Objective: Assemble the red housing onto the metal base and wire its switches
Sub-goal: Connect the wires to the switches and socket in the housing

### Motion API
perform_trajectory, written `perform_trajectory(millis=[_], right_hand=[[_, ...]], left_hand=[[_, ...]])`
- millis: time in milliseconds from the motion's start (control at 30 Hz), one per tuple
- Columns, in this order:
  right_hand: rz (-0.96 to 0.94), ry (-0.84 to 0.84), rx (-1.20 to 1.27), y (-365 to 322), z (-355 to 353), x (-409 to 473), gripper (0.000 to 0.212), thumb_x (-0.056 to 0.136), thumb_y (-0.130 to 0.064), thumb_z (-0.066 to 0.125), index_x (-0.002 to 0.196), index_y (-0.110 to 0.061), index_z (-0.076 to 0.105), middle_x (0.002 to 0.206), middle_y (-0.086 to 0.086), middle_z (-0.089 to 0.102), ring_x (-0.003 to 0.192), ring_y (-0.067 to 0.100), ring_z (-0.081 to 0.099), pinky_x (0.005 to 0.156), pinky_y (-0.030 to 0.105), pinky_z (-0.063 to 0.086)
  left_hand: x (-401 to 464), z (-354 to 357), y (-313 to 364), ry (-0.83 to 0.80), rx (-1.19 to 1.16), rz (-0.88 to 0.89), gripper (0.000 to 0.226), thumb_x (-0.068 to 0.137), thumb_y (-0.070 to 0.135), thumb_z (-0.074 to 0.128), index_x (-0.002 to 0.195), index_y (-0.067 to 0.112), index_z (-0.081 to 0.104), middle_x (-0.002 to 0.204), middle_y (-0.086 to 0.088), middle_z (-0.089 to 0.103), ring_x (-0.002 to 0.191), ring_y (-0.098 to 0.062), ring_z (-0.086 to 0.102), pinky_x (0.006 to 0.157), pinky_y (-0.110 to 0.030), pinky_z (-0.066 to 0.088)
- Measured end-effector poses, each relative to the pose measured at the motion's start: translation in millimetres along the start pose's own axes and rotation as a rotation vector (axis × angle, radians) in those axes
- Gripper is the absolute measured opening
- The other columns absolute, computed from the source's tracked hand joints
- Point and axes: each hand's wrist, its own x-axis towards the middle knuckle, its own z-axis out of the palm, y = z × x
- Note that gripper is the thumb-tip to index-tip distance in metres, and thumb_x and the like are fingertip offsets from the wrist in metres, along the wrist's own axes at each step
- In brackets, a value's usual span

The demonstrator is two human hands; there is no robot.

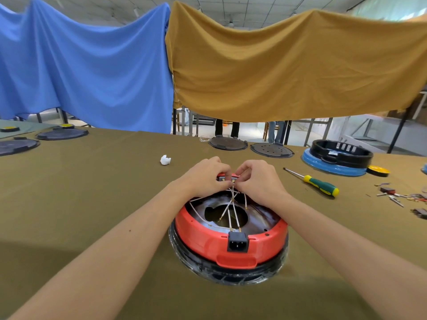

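Housing (208, 239), red and round, is sitting at the lower centre of the frame on a black film-wrapped ring (231, 273), which is lying on the olive-covered surface (92, 192). Inside the housing a shiny metal base (258, 218) is showing, with a large hole in its middle. Thin pale wires (227, 210) are fanning across that opening, running from the near wall up to the far rim. A black power socket (238, 243) is sitting in the near wall, facing the camera.

Both hands are meeting at the far rim of the housing, just above the middle of the frame. The left hand (203, 176) is curling its fingers over the rim beside a switch (223, 177), touching the housing. The right hand (258, 181) is pinching the wire ends where they are gathering at the switch. The fingertips of the two hands are almost touching each other.

A screwdriver (316, 182) with a green and yellow handle is lying to the right of the right hand, apart from it. Farther right, small terminals (397, 197) are lying scattered near the frame edge. In the upper right a black housing (342, 153) is resting on a blue ring (332, 167). Two dark plates (249, 146) are lying beyond the hands, and a white scrap (165, 160) is lying to their upper left.
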Motion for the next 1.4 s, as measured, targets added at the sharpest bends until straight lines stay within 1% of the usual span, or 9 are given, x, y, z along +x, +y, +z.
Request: perform_trajectory(millis=[100,267,400,533,633,933,1100,1233,1400], right_hand=[[0.002,-0.004,0.002,0,0,-1,0.02,0.077,-0.005,0.072,0.088,-0.02,0.065,0.074,-0.007,0.07,0.073,0.002,0.063,0.062,0.012,0.044],[0.014,0.0,0.007,0,0,0,0.018,0.077,-0.006,0.071,0.091,-0.016,0.068,0.079,-0.003,0.072,0.077,0.007,0.065,0.062,0.011,0.044],[0.023,-0.004,0.014,-1,0,-1,0.02,0.077,-0.006,0.071,0.095,-0.015,0.068,0.082,-0.001,0.073,0.081,0.009,0.067,0.067,0.018,0.048],[0.023,-0.003,0.019,0,0,0,0.021,0.077,-0.004,0.068,0.095,-0.016,0.067,0.078,-0.004,0.073,0.076,0.004,0.065,0.064,0.014,0.045],[0.018,-0.001,0.035,1,0,0,0.022,0.077,-0.003,0.068,0.092,-0.019,0.066,0.075,-0.006,0.072,0.073,-0.002,0.063,0.06,0.009,0.041],[0.02,-0.006,0.053,1,0,0,0.023,0.077,-0.003,0.069,0.092,-0.02,0.065,0.077,-0.005,0.072,0.077,0.003,0.066,0.061,0.012,0.044],[0.021,-0.01,0.041,2,2,0,0.024,0.079,-0.003,0.066,0.096,-0.02,0.064,0.076,-0.007,0.071,0.075,0.0,0.062,0.06,0.01,0.04],[0.014,-0.006,0.037,3,2,1,0.024,0.079,-0.003,0.067,0.097,-0.018,0.065,0.078,-0.006,0.071,0.076,0.001,0.063,0.061,0.01,0.041],[0.014,-0.002,0.047,4,2,1,0.025,0.079,-0.003,0.068,0.097,-0.02,0.064,0.078,-0.007,0.071,0.074,-0.001,0.063,0.059,0.009,0.04]], left_hand=[[1,0,1,-0.002,0.025,-0.005,0.012,0.093,0.04,0.063,0.087,0.03,0.058,0.096,0.001,0.046,0.092,-0.021,0.05,0.08,-0.035,0.043],[3,2,4,-0.01,0.077,-0.033,0.015,0.095,0.041,0.059,0.087,0.029,0.054,0.098,-0.001,0.044,0.094,-0.023,0.046,0.088,-0.044,0.046],[1,2,2,0.031,0.055,-0.041,0.015,0.093,0.042,0.063,0.091,0.029,0.056,0.097,0.002,0.048,0.097,-0.022,0.052,0.088,-0.042,0.047],[-1,1,-1,0.048,-0.082,-0.029,0.033,0.087,0.036,0.073,0.115,0.026,0.058,0.111,0.005,0.064,0.106,-0.016,0.06,0.094,-0.04,0.048],[1,2,0,0.01,-0.074,-0.012,0.04,0.092,0.03,0.069,0.13,0.025,0.059,0.125,0.003,0.065,0.115,-0.018,0.058,0.1,-0.042,0.046],[5,4,1,0.015,-0.039,-0.054,0.033,0.092,0.03,0.069,0.125,0.027,0.066,0.122,0.002,0.064,0.116,-0.02,0.056,0.099,-0.042,0.045],[3,-1,-6,-0.004,-0.12,-0.071,0.05,0.09,0.027,0.073,0.137,0.019,0.059,0.135,0.002,0.063,0.123,-0.015,0.057,0.102,-0.026,0.041],[3,1,-8,0.015,-0.06,-0.059,0.036,0.093,0.031,0.069,0.127,0.022,0.067,0.121,0.002,0.07,0.111,-0.018,0.061,0.095,-0.032,0.046],[3,1,-7,0.012,-0.06,-0.05,0.036,0.091,0.033,0.07,0.125,0.022,0.068,0.118,0.002,0.071,0.107,-0.016,0.061,0.093,-0.034,0.047]])
